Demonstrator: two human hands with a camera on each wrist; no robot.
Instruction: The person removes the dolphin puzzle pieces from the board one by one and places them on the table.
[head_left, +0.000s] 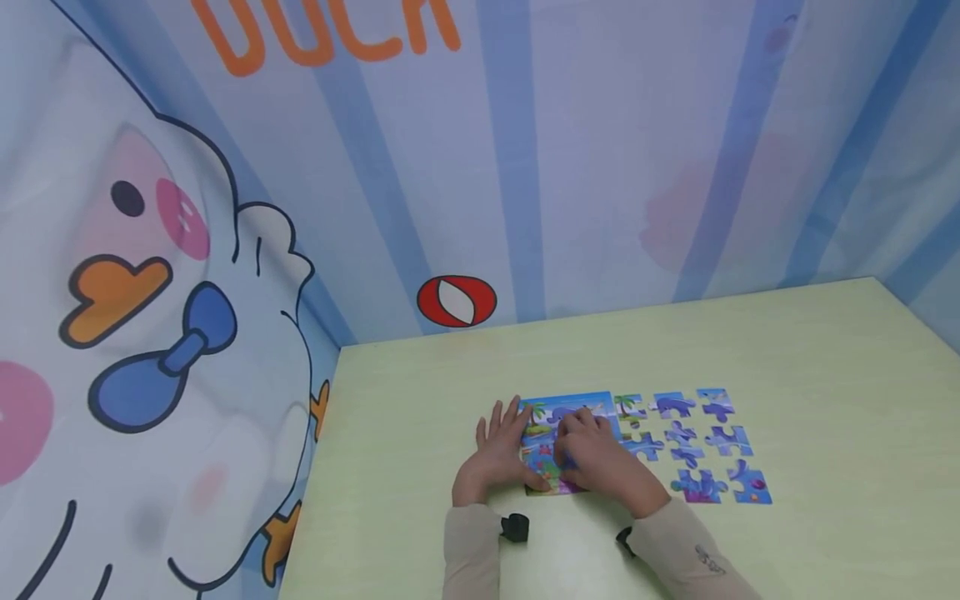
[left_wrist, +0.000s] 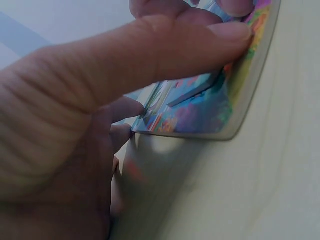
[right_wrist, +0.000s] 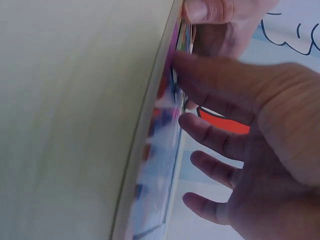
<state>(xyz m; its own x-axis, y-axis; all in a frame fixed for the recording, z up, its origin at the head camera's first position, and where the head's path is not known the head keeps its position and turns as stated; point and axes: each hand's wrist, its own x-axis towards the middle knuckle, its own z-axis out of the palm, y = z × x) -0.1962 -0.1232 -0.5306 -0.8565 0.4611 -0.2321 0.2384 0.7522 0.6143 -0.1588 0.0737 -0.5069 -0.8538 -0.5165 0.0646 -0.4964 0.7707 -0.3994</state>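
A colourful puzzle board (head_left: 540, 467) lies on the table in the head view, both hands over it. My left hand (head_left: 495, 454) rests on its left side with fingers spread, the thumb low across the front corner. My right hand (head_left: 596, 458) bends over the middle, thumb and index finger pinching a puzzle piece (left_wrist: 197, 91) whose grey edge stands tilted above the board in the left wrist view. In the right wrist view, the thumb and index finger (right_wrist: 200, 70) meet at the board's surface while the other fingers hang loosely; they hide most of that piece.
To the right of the board lie several loose puzzle pieces (head_left: 700, 486) in rough rows. The pale table (head_left: 405, 417) reaches back to a printed cloth wall (head_left: 600, 167). At the left hangs a cloth with a large duck (head_left: 247, 400).
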